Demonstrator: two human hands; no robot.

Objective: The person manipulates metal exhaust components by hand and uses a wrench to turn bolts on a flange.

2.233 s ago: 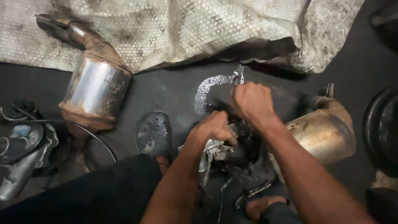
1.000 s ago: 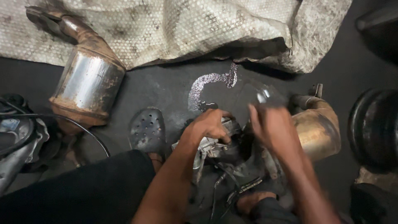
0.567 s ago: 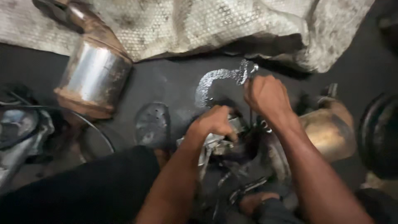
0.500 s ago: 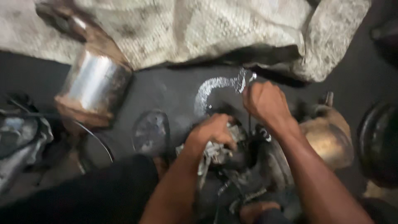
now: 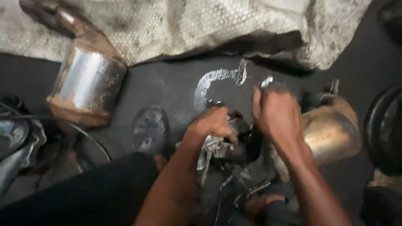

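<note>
My left hand [image 5: 215, 123] stays clamped on the greasy metal part [image 5: 226, 146] while my right hand [image 5: 274, 111], gripping a small tool [image 5: 266, 81], has lifted just above it.

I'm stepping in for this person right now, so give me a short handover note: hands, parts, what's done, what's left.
Left hand: gripping the dark, greasy metal assembly on the floor, steadying it.
Right hand: closed on a slim metal tool, tip showing above the fingers; picture blurred.
Nearby: a metal canister to the right, another to the left, sacking behind.
Done: cannot tell. Left: assembly still being worked on.
</note>
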